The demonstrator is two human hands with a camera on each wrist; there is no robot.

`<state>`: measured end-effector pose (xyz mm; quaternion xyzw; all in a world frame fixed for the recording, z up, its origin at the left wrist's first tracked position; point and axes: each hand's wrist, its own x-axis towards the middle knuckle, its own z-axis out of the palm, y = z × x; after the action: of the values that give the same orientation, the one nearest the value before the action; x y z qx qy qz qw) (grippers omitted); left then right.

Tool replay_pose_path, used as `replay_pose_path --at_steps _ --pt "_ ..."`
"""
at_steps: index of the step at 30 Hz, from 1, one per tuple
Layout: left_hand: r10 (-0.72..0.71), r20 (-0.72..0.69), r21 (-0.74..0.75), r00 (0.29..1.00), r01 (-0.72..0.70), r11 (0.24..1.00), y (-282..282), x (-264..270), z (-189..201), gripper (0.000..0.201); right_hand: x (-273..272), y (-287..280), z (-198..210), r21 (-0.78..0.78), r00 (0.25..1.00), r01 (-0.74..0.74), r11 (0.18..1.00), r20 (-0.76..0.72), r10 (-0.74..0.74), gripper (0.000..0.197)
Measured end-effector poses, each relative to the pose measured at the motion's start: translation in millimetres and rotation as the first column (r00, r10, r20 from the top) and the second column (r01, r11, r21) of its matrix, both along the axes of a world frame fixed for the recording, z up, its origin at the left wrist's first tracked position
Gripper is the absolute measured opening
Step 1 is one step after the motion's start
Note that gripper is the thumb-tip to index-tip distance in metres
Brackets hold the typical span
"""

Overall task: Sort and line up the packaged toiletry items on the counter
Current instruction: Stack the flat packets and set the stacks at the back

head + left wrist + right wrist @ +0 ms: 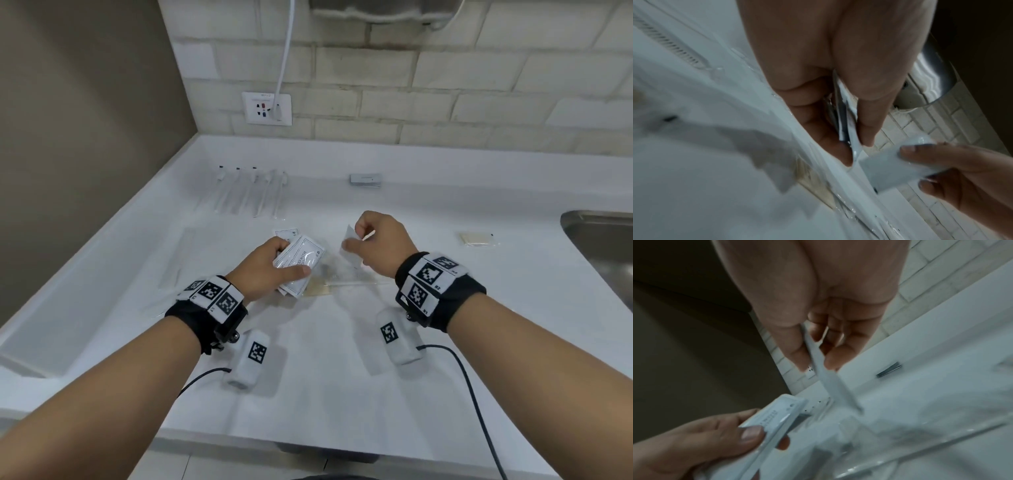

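My left hand (274, 265) grips a fanned stack of flat white sachets (301, 260) above the middle of the counter, thumb on top; the stack (774, 417) shows in the right wrist view too. My right hand (373, 245) pinches a single white sachet (350, 248) between thumb and fingers, just right of the stack; that sachet (830, 379) hangs edge-on in the right wrist view. Under the hands lie clear-wrapped items, among them a comb (346, 279) and a beige piece (318, 289). A row of wrapped toothbrushes (250, 192) is lined up at the back left.
A small grey packet (365, 180) lies at the back centre and a beige wrapped item (478, 238) at the right. A steel sink (603, 246) cuts into the counter's right side. A wall socket (266, 108) with a white cable sits above the backsplash.
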<state>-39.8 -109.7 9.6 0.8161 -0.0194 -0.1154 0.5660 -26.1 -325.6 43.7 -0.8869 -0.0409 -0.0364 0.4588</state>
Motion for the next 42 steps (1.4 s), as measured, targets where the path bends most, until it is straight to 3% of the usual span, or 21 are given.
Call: replay_pose_path --at_steps 3,6,8,13,17,20,22,24,26,29,33,37,42 --pt "-0.008 -0.017 -0.051 1.0 0.008 0.999 -1.7 -1.6 5.0 0.036 -5.4 17.3 1.1 -0.012 0.986 -0.161 0.987 0.041 0.161 0.028" --pt "-0.006 -0.043 -0.112 0.999 0.001 0.994 1.6 -0.5 7.4 0.036 -11.1 28.8 -10.6 0.002 0.93 -0.364 0.931 -0.047 0.364 0.026" --pt "-0.012 -0.034 -0.105 0.999 0.008 0.994 7.8 0.0 7.3 0.035 -10.9 30.8 -16.3 0.039 0.907 -0.414 0.91 -0.072 0.415 0.022" --pt "-0.017 -0.023 -0.118 1.0 0.014 0.993 17.9 -0.3 9.2 0.034 -2.8 29.7 -13.2 0.03 0.931 -0.362 0.932 -0.038 0.363 0.022" --pt "-0.081 -0.034 -0.137 0.996 0.075 0.988 12.5 1.0 13.4 0.031 -1.1 36.4 -9.7 0.101 0.961 -0.268 0.958 -0.038 0.273 0.042" --pt "-0.07 -0.026 -0.155 0.997 0.065 0.986 11.3 0.7 12.6 0.029 0.2 35.6 -10.1 0.046 0.981 -0.187 0.981 -0.04 0.188 0.057" --pt "-0.055 -0.041 -0.191 0.998 0.046 0.98 12.8 1.2 11.2 0.03 2.4 32.4 -13.0 0.01 0.98 -0.154 0.988 -0.13 0.154 0.062" --pt "-0.041 -0.048 -0.22 0.998 0.029 0.975 13.4 1.7 11.3 0.027 2.6 30.5 -14.7 0.089 0.946 -0.152 0.984 -0.276 0.17 0.053" --pt "-0.032 -0.045 -0.216 0.998 0.022 0.976 13.6 3.4 11.0 0.026 3.1 30.2 -16.0 0.205 0.926 -0.144 0.968 -0.318 0.205 0.034" --pt "-0.027 -0.114 -0.227 0.993 0.0 0.974 16.2 4.2 9.3 0.028 8.2 27.5 -13.0 0.047 0.975 -0.161 0.986 -0.146 0.166 0.013" --pt "-0.054 -0.204 -0.202 0.978 0.012 0.979 18.1 2.7 8.6 0.022 8.5 23.9 1.5 -0.068 0.961 -0.258 0.964 -0.12 0.249 0.033" --pt "-0.075 -0.252 -0.241 0.965 0.013 0.97 12.2 4.7 11.6 0.031 2.3 30.0 10.8 -0.019 0.884 -0.439 0.898 -0.188 0.428 0.043" --pt "-0.156 -0.303 -0.394 0.94 0.026 0.919 8.7 1.9 12.9 0.033 -0.9 42.6 10.2 0.008 0.919 -0.377 0.926 -0.122 0.375 0.045"
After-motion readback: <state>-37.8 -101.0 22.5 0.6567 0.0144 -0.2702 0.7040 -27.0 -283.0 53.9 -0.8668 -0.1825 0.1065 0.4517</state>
